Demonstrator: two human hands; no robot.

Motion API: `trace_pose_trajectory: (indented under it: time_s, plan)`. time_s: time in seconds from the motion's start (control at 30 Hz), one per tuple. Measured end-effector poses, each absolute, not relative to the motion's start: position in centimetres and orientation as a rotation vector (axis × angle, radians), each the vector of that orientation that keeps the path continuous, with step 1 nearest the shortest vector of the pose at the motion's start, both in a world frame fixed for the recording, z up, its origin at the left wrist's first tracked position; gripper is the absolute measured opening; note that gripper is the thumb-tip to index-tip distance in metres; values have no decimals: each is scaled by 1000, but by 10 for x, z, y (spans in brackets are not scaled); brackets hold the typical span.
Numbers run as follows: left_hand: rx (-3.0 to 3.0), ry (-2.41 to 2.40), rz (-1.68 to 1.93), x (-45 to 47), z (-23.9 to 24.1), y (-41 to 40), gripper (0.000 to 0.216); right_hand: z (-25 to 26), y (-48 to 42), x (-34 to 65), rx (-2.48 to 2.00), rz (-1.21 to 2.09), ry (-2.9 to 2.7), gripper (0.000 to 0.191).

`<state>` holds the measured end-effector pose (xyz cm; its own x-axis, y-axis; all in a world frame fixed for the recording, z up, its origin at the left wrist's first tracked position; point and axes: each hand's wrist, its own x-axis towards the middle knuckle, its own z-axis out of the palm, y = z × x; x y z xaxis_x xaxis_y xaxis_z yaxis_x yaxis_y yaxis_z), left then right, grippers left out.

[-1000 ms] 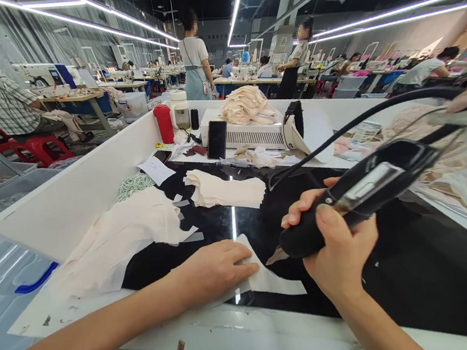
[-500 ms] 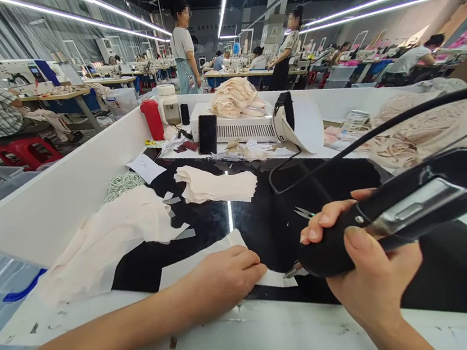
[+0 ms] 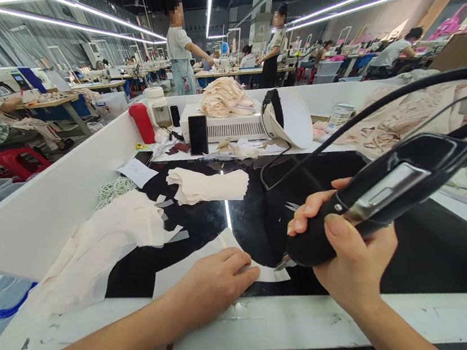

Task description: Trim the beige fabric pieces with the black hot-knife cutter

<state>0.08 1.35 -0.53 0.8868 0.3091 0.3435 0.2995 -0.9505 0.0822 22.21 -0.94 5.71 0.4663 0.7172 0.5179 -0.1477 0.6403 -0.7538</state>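
A pale cream fabric piece (image 3: pixel 201 255) lies on the black glossy work surface (image 3: pixel 434 252). My left hand (image 3: pixel 221 279) presses on it with bent fingers held together, closed on its near edge; the fingertips partly hide the cloth. In my right hand (image 3: pixel 349 251) is a black corded hand-held power tool (image 3: pixel 373 203), the fingers wrapped round its body. The tool's metal tip meets the right end of the fabric. Just beyond the right hand, the points of small scissors (image 3: pixel 292 206) show. Farther back lies a stack of cut fabric pieces (image 3: pixel 209 185).
Loose fabric (image 3: pixel 92 243) covers the left side, beside green cord (image 3: pixel 114 191). A phone (image 3: pixel 198 135) leans against a white vented box (image 3: pixel 231 127), near a lamp (image 3: pixel 288 120) and a red bottle (image 3: pixel 142 124). The tool's cable (image 3: pixel 398 98) arches across the right.
The whole view has shifted slightly left. Both hands keep nearly the same place on the fabric and tool. A person in the background has stretched out an arm.
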Motion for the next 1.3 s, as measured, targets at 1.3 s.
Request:
trace_pose_trajectory:
  time_s: [1.3]
  plan:
    - [2960,626,625,9,-16,12,22,52,18,196,-733,646,-944,43]
